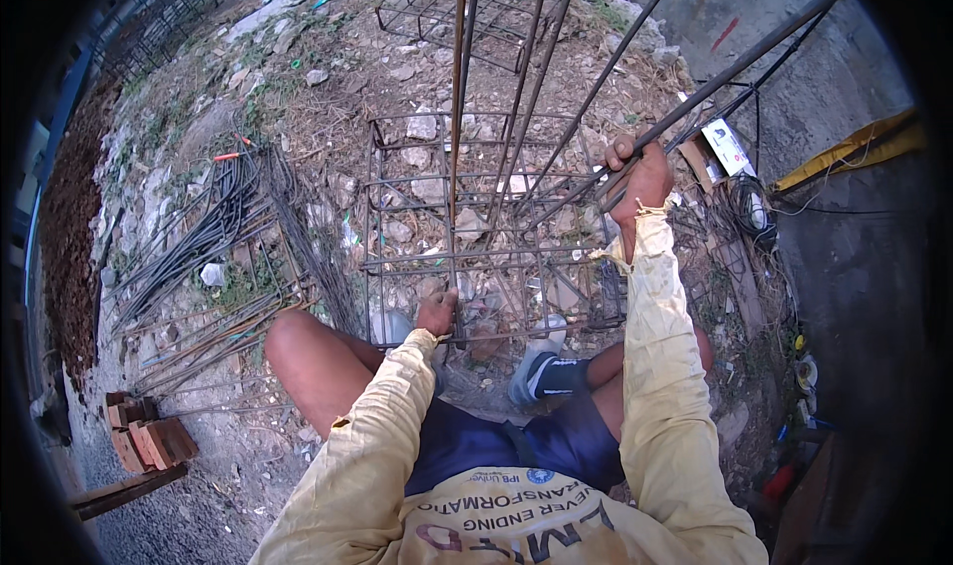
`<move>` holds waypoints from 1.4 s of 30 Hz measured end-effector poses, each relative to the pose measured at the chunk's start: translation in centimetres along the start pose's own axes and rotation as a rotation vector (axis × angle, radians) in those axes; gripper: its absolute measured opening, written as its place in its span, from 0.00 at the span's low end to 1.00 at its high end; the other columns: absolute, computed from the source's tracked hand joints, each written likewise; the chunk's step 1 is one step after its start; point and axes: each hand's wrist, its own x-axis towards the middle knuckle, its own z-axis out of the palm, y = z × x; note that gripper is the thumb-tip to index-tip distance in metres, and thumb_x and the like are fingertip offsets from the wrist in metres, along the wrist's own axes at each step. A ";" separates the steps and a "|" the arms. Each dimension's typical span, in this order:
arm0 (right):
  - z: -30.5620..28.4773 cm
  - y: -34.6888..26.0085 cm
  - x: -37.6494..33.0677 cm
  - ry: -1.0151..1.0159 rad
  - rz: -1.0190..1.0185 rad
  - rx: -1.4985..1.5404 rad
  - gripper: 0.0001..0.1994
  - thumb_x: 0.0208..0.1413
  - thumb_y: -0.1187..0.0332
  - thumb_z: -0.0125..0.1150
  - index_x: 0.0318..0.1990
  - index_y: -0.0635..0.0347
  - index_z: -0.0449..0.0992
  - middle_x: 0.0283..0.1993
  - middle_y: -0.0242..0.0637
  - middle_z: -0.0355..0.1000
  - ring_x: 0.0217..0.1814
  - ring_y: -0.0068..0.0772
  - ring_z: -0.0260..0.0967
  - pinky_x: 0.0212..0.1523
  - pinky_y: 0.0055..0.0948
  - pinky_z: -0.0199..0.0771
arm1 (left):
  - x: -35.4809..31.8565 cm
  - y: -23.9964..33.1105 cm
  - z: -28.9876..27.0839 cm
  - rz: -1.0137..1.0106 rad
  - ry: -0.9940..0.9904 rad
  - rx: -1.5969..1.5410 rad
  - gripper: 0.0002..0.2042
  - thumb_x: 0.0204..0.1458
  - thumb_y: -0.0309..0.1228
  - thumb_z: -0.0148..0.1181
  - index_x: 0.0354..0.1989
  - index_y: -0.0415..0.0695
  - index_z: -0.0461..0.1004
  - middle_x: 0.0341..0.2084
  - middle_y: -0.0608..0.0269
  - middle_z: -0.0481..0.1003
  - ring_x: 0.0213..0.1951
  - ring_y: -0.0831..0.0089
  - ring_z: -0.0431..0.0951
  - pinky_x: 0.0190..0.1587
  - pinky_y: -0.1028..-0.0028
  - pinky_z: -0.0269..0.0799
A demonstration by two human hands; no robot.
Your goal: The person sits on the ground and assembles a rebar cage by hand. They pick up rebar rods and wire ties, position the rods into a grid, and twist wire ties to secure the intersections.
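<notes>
I am crouched over a square steel rebar mesh [476,257] lying on rubble. My left hand [437,313] reaches down to the mesh's near edge and grips the foot of an upright rusty bar [458,98]. My right hand [641,173] is raised at the right and closed around a long dark slanting bar [735,69] that runs up to the top right. Several more long bars rise from the mesh toward the top of the view. Both arms wear pale yellow sleeves.
A bundle of dark rods [199,247] lies on the ground to the left. Stacked bricks [149,441] and a plank sit at the lower left. A second mesh [437,14] lies farther off. Cables and a small carton [725,148] are at the right beside a concrete surface.
</notes>
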 end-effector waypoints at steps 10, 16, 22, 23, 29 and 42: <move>-0.1 -0.1 -0.4 -0.004 -0.026 -0.014 0.07 0.58 0.66 0.41 0.31 0.59 0.60 0.20 0.36 0.62 0.19 0.28 0.57 0.21 0.28 0.58 | -0.5 0.4 0.5 0.231 -0.045 0.191 0.20 0.61 0.43 0.50 0.28 0.37 0.70 0.20 0.58 0.74 0.23 0.70 0.75 0.29 0.68 0.70; 0.1 0.4 0.9 0.002 -0.036 -0.008 0.08 0.61 0.64 0.43 0.33 0.59 0.60 0.21 0.37 0.64 0.18 0.29 0.60 0.20 0.26 0.61 | 0.7 -1.3 -0.1 0.196 -0.053 0.198 0.19 0.59 0.44 0.52 0.31 0.37 0.72 0.21 0.58 0.75 0.24 0.70 0.75 0.30 0.69 0.70; -1.2 0.6 1.7 -0.036 -0.054 0.035 0.12 0.64 0.60 0.46 0.35 0.59 0.61 0.21 0.37 0.64 0.18 0.30 0.60 0.20 0.27 0.63 | -1.1 0.0 0.3 0.384 -0.021 0.771 0.26 0.57 0.46 0.52 0.54 0.36 0.67 0.41 0.42 0.77 0.42 0.46 0.78 0.44 0.56 0.72; -1.1 0.6 1.6 -0.051 -0.058 0.044 0.13 0.64 0.59 0.47 0.35 0.60 0.63 0.20 0.38 0.65 0.19 0.31 0.62 0.20 0.29 0.63 | -1.3 0.1 0.4 0.348 -0.011 0.778 0.26 0.57 0.46 0.51 0.56 0.36 0.65 0.43 0.40 0.75 0.44 0.43 0.76 0.46 0.55 0.70; -1.1 -1.0 1.1 0.019 -0.083 -0.134 0.14 0.63 0.61 0.48 0.36 0.66 0.67 0.31 0.47 0.73 0.28 0.39 0.72 0.34 0.37 0.78 | -1.6 0.6 0.8 0.246 0.026 0.826 0.28 0.57 0.44 0.47 0.61 0.38 0.58 0.44 0.33 0.73 0.47 0.38 0.72 0.49 0.51 0.68; -14.0 -21.6 -1.6 0.031 -0.317 -0.267 0.06 0.61 0.66 0.55 0.36 0.53 0.65 0.24 0.29 0.63 0.18 0.20 0.56 0.23 0.28 0.62 | 0.0 0.1 -0.6 0.321 0.125 0.913 0.16 0.59 0.41 0.45 0.40 0.39 0.67 0.34 0.37 0.75 0.39 0.38 0.74 0.43 0.48 0.68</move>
